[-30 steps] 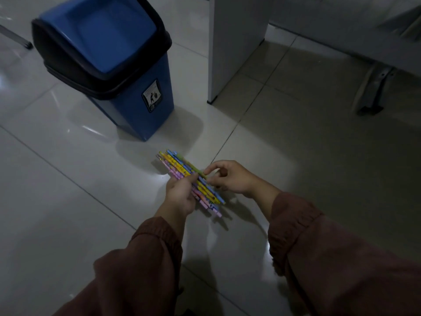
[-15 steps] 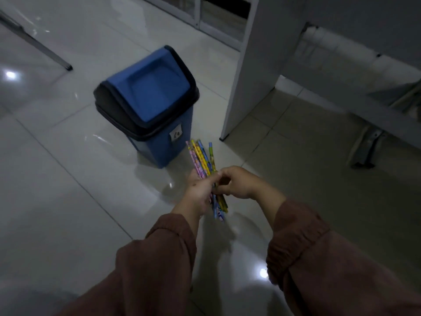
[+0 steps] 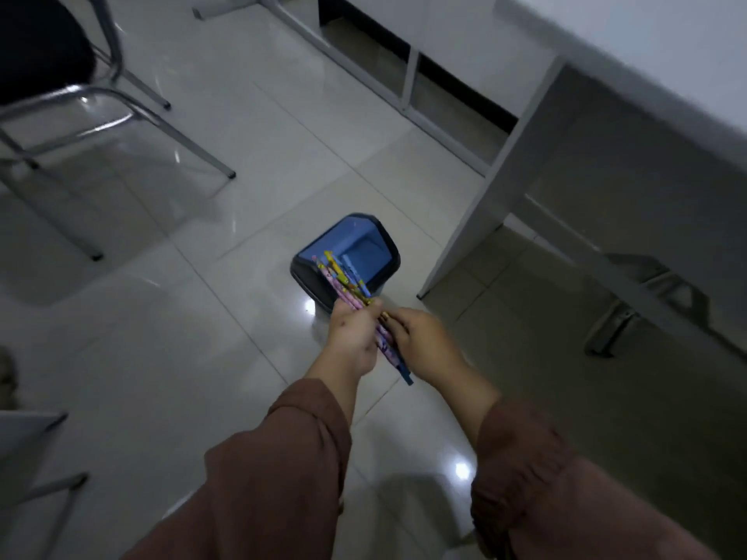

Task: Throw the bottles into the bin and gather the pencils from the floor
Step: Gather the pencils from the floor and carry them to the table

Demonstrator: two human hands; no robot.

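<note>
A bundle of several colourful pencils [image 3: 347,285] is held high above the tiled floor. My left hand [image 3: 352,337] is closed around the middle of the bundle. My right hand [image 3: 420,342] grips the lower end from the right; a blue pencil tip sticks out below it. The pencil tops point up and away, overlapping the blue bin [image 3: 355,252] with a black rim and swing lid, which stands on the floor well below and beyond my hands. No bottles are visible.
A grey desk [image 3: 606,163] with a side panel and foot stands to the right of the bin. A metal-legged chair [image 3: 101,115] is at the upper left. Low cabinets [image 3: 408,74] line the back. Another grey furniture piece [image 3: 28,450] is at the lower left.
The view has risen far above the floor, so the bin looks small and distant. Both hands keep hold of the pencil bundle, which has turned more upright.
</note>
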